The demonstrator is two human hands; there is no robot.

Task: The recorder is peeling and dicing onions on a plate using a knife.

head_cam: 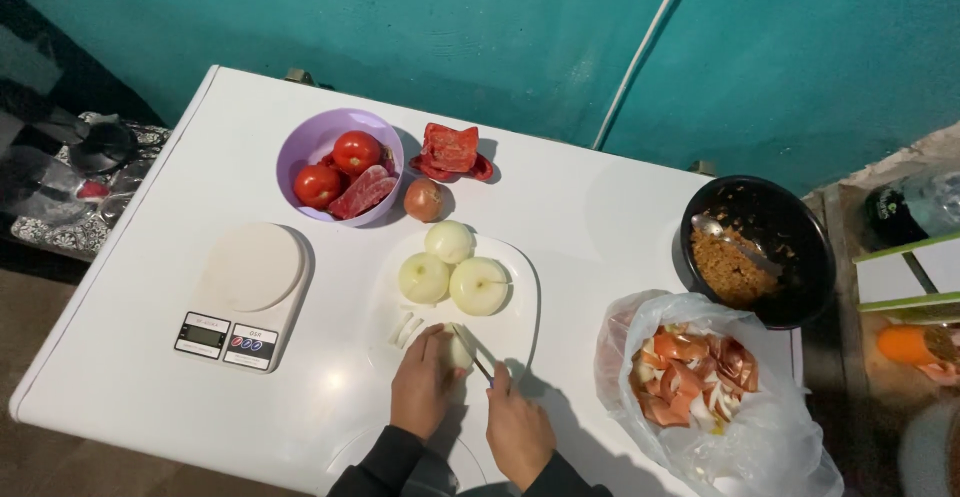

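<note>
My left hand [422, 385] presses down on a peeled onion [457, 349] at the near edge of a white plate [520, 319]. My right hand [517, 427] holds a knife [472, 350] whose blade rests against that onion. A few cut slices [404, 328] lie just left of it. Three whole peeled onions [453, 268] sit on the far half of the plate.
A purple bowl [318, 138] holds tomatoes. Beside it lie red pepper pieces [450, 151] and an unpeeled onion [422, 199]. A white kitchen scale [248, 293] stands at the left. At the right are a clear bag of peelings [700, 377] and a black bowl [800, 247] with a spoon.
</note>
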